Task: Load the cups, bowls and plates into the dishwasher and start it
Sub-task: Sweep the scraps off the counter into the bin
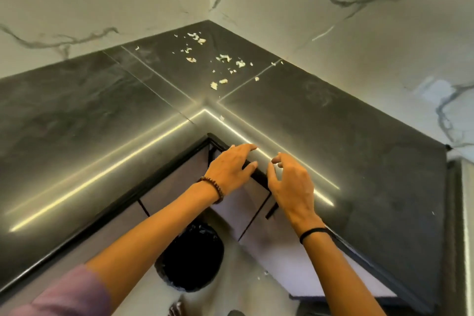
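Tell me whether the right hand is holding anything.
No: the right hand hovers with loosely curled fingers at the edge of the countertop, with nothing in it.

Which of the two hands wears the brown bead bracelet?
The left hand, which rests on the counter edge at the inner corner. The right hand wears only a thin black band.
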Available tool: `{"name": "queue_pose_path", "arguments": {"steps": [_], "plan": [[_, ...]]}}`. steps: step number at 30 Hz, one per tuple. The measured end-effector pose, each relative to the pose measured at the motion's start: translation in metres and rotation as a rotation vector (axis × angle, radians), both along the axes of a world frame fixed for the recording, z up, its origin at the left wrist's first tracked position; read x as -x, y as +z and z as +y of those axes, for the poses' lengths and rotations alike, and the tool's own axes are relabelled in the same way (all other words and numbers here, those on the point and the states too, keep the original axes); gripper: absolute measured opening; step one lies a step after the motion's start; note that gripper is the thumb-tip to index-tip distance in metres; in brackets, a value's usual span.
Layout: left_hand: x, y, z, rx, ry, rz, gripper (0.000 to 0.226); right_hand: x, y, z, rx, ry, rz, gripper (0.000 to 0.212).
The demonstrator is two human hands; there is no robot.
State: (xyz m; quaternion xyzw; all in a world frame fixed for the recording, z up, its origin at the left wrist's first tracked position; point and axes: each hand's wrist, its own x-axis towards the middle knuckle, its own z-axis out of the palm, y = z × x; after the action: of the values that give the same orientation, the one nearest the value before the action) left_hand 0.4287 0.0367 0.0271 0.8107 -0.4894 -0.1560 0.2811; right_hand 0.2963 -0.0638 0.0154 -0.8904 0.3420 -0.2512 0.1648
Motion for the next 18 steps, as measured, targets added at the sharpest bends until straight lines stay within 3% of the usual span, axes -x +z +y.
{"name": "queue_pose_path", "arguments": {"steps": [6,9,14,18], "plan": [[-0.070,-0.002,-0.026,-0.028,0.140,0.012,0.040,-0.071,-0.005,-0.043,-0.077,0.164,0.030,0.014],[-0.107,-0.014,-0.042,-0.076,0.180,-0.051,0.035,-0.110,-0.016,-0.068,-0.107,0.354,0.147,0.034],[-0.158,-0.027,-0.046,-0.191,0.383,-0.070,0.042,-0.173,-0.047,-0.092,0.055,0.764,0.336,0.048],[-0.187,-0.032,-0.039,-0.268,0.411,-0.026,0.058,-0.215,-0.053,-0.111,0.164,0.881,0.436,0.062]]}}
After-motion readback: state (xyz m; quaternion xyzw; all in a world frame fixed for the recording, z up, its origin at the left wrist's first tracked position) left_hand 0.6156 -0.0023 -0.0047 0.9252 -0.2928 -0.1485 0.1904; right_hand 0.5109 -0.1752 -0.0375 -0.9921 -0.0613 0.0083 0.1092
